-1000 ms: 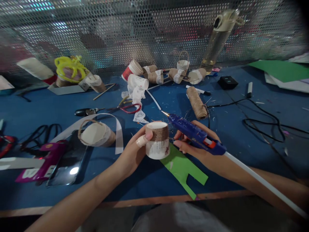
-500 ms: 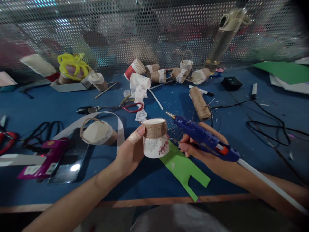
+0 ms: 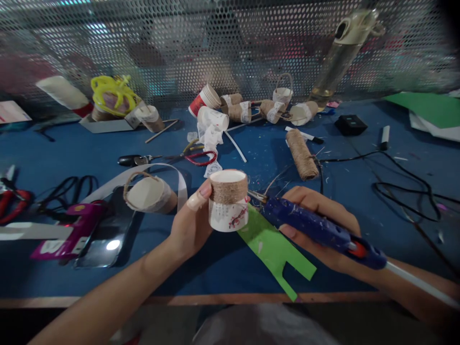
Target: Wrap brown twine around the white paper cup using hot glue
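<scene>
A white paper cup [image 3: 228, 215] with a red blossom print stands upright in the grip of my left hand [image 3: 192, 220]. Brown twine [image 3: 229, 190] is wound round the cup's upper part, just under the rim. My right hand [image 3: 319, 215] is closed on a blue hot glue gun [image 3: 309, 223] with a white glue stick out of its back. The gun's metal nozzle is at the right side of the cup, near the twine; whether it touches cannot be made out. A twine spool [image 3: 302, 154] lies behind my right hand.
Beneath the hands lies a green cut-out sheet [image 3: 276, 249]. To the left are a small twine-handled basket [image 3: 147, 194], a phone [image 3: 108, 239] and a purple tape dispenser [image 3: 81, 223]. Red-handled scissors [image 3: 201, 158] lie behind the cup. A bottle [image 3: 338, 62] stands at the back right.
The glue gun has tilted, and its nozzle has moved down to the cup's right side. My right hand has shifted right. The cup has risen slightly, and the whole view has shifted a little.
</scene>
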`<control>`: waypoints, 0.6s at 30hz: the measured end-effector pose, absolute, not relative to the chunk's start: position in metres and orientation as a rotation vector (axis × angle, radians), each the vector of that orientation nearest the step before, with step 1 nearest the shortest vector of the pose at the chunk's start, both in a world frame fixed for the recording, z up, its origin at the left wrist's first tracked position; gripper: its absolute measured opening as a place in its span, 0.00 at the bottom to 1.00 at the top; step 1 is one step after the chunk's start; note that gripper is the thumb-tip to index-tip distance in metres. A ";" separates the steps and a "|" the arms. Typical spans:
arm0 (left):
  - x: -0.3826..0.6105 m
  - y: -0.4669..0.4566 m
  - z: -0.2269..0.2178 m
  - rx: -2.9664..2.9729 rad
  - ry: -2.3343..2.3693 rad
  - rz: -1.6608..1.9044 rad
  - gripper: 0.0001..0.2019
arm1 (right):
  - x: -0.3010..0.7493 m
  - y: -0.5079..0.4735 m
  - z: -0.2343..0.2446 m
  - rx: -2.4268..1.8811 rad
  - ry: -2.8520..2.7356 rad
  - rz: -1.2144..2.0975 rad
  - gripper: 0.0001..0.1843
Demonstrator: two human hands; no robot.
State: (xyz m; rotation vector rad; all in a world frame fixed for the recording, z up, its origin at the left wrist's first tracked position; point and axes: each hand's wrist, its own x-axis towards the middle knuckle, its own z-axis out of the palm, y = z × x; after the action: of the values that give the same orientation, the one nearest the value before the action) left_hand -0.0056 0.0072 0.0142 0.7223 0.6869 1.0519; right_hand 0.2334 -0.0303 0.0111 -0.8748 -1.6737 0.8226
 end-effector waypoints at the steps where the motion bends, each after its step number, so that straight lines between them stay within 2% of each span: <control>1: -0.006 0.008 0.014 0.727 0.697 1.066 0.21 | 0.235 -0.030 0.011 -0.897 -1.697 0.816 0.15; 5: -0.006 0.008 0.013 0.747 0.726 1.108 0.22 | 0.242 -0.028 0.010 -0.929 -1.849 0.807 0.12; 18: -0.007 0.007 0.009 0.845 0.731 1.173 0.20 | 0.246 -0.025 0.007 -1.003 -1.979 0.708 0.15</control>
State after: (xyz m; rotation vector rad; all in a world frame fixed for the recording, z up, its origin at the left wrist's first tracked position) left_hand -0.0068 0.0066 0.0089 0.8451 0.7309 1.1730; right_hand 0.2464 -0.0248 0.0073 -1.0029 -1.9786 0.7076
